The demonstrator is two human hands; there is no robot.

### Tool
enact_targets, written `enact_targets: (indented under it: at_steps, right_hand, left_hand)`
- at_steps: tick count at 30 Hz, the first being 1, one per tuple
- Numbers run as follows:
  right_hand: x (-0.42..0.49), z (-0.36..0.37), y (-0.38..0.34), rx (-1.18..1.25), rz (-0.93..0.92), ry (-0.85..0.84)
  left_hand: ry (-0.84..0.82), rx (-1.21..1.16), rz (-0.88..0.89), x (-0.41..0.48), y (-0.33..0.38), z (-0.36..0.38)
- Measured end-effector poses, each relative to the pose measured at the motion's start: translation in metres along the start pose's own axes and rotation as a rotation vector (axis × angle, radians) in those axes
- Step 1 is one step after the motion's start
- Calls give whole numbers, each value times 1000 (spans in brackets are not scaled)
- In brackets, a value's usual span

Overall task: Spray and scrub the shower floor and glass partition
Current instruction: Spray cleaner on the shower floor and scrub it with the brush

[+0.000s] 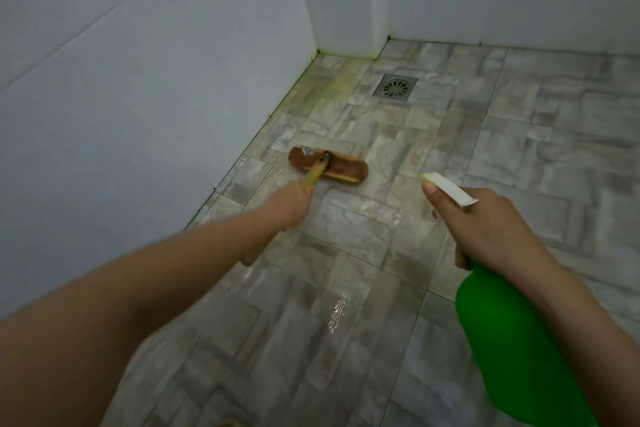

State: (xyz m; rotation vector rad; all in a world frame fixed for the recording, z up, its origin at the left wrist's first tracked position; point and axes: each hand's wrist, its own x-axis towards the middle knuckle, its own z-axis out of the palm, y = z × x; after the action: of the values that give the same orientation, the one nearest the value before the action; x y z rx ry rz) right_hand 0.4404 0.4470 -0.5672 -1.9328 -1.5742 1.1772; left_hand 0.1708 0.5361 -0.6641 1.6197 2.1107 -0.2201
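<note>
A brown wooden scrub brush head [337, 168] lies flat on the grey tiled shower floor [381, 288], close to the left wall. Its yellowish handle [313, 177] runs back into my left hand [289, 206], which grips it. My right hand [485, 229] holds a green spray bottle [512, 347] by its neck, with the white nozzle [446, 189] pointing forward and left over the floor. My fingers are curled round the trigger area. The floor shines wet in a streak near the middle. No glass partition is in view.
A square metal drain [395, 87] sits in the floor near the far corner. White tiled walls [138, 97] close the left and back sides, with a boxed-out corner column [343, 10]. Yellow-green staining runs along the floor's left edge [304, 80].
</note>
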Motion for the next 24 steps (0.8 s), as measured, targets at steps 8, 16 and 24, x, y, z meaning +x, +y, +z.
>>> enact_targets:
  at_steps: [8, 16, 24]
  right_hand:
    - [3, -24, -25, 4, -33, -58]
    - [39, 3, -54, -74, -134, -92]
    - [78, 17, -93, -125, -203, -146]
  left_hand:
    - [-206, 220, 33, -23, 5, -38]
    - [-34, 90, -78, 38, -25, -58]
    - [-60, -120, 5, -15, -123, 5]
